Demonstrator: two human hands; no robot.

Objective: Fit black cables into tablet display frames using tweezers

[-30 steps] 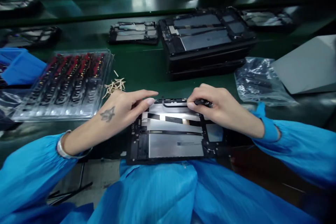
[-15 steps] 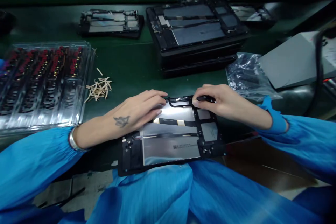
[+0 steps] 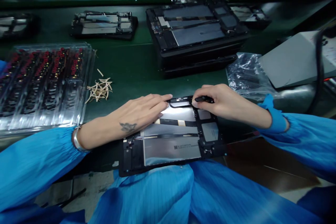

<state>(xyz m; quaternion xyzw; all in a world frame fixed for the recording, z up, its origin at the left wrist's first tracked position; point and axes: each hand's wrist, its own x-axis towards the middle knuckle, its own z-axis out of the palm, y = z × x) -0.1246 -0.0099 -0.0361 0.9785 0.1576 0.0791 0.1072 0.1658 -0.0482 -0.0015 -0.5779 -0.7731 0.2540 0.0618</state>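
An opened tablet (image 3: pixel 172 150) with silver battery cells and black edges lies in front of me, its near edge against my blue clothing. My left hand (image 3: pixel 144 112) rests over its upper left part, fingers stretched out and tips at the far edge, holding nothing visible. At the far right corner, my right hand (image 3: pixel 216 101) is closed in a pinch around a small black object (image 3: pixel 204 99). The fingers hide most of that object, so its kind cannot be told. A thin black cable (image 3: pixel 180 106) curves between the two hands.
Beyond the tablet stands a stack of similar tablets (image 3: pixel 196 24). Further opened tablets (image 3: pixel 102 22) lie along the back. A clear tray (image 3: pixel 88 59) of small circuit parts and a pile of pale strips (image 3: pixel 99 90) are left; a plastic bag (image 3: pixel 248 73) and grey box (image 3: pixel 291 59) right.
My left hand has slid right along the tablet's far edge, its fingers straighter. My right hand stays at the corner. The back tablets have shifted left, and one now shows at the far left.
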